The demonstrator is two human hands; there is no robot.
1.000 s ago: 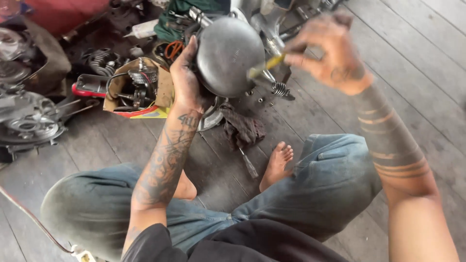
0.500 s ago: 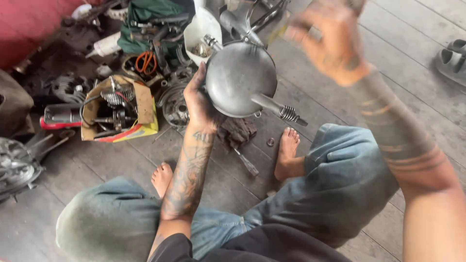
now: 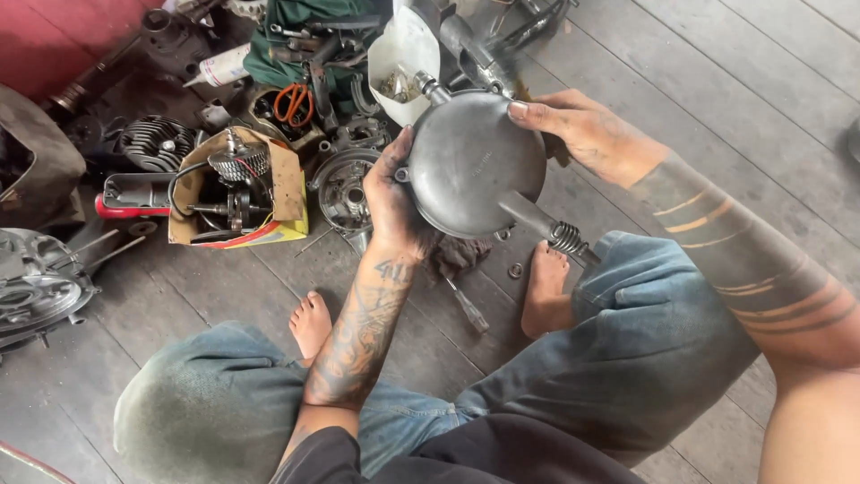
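Person seated cross-legged on a grey plank floor, bare feet showing, jeans worn. Both hands hold a round grey metal housing, domed and smooth, raised above the lap and the floor. Left hand grasps the housing's left rim, fingers wrapped behind, thumb along the edge. Right hand grips the housing's upper right rim, fingertips curled over the top edge. A stub shaft with a coil spring sticks out of the housing's lower right, pointing toward the right knee. Beneath the housing, on the floor: a dark rag, and just below that a screwdriver lying aslant; a small washer near the right foot. Left of the housing, a round engine part with a bearing in the middle, touching or nearly touching a torn cardboard box that holds a sprocket and oily parts. Farther left of the housing, a finned cylinder and a grey engine cover at the frame edge. Above the housing, a cut white plastic jug with small fasteners inside, and orange-handled pliers on a green cloth.
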